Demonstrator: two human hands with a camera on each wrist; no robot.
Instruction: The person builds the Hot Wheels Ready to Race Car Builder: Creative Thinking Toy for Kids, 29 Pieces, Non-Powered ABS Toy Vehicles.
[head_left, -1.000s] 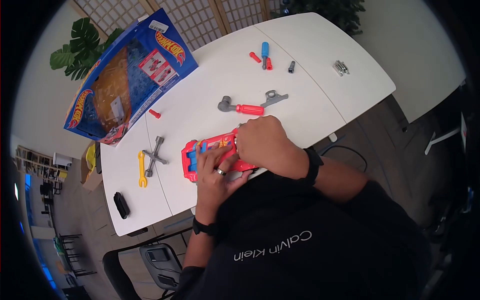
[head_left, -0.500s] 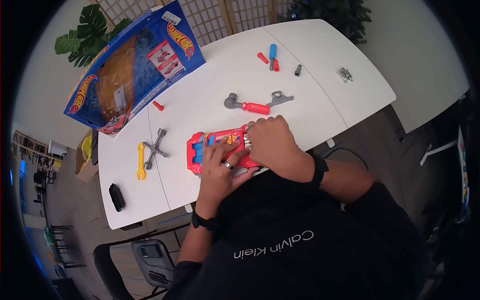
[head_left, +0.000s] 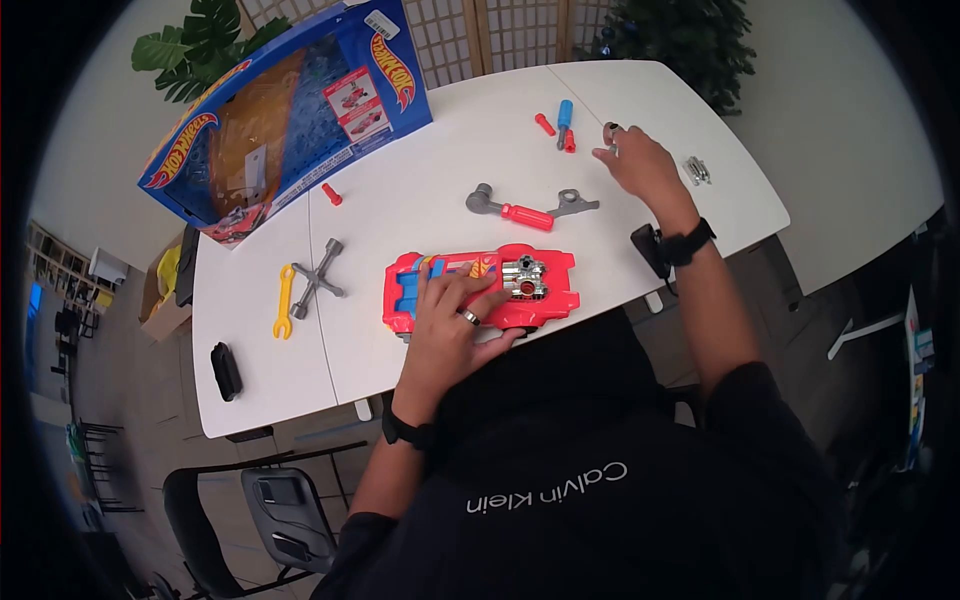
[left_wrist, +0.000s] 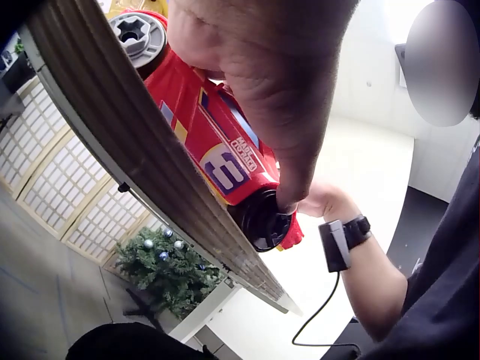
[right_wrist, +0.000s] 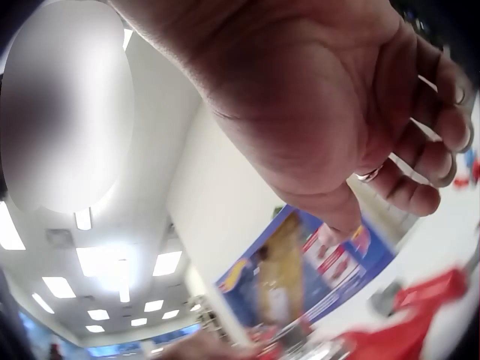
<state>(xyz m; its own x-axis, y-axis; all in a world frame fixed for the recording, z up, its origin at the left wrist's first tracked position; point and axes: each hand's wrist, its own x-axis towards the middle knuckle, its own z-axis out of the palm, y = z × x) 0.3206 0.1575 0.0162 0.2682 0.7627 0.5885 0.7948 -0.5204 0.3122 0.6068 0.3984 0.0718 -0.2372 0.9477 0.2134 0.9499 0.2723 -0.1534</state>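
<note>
A red toy car (head_left: 545, 308) with blue windows lies near the table's front edge, a chrome engine (head_left: 526, 280) uncovered at its right end. My left hand (head_left: 452, 328) holds the car, fingers over the roof and thumb down the near side. In the left wrist view that thumb reaches a black wheel (left_wrist: 264, 219). Farther out on the right, my right hand (head_left: 645, 165) hovers low over the table, fingertips by a small grey bolt (head_left: 615, 149) that they partly hide. Its fingers are loosely bent with nothing between them in the right wrist view.
A blue screwdriver (head_left: 565, 118) and red bolts (head_left: 545, 124) lie at the back, chrome pieces (head_left: 697, 170) at right. Beyond the car are a red-handled tool (head_left: 525, 216) and grey piece (head_left: 577, 204); leftward, a cross wrench (head_left: 319, 281), yellow wrench (head_left: 284, 305) and box (head_left: 300, 120).
My right hand has left the car's engine end and moved away to the right and back, beside the grey bolt. The left hand has stayed on the car.
</note>
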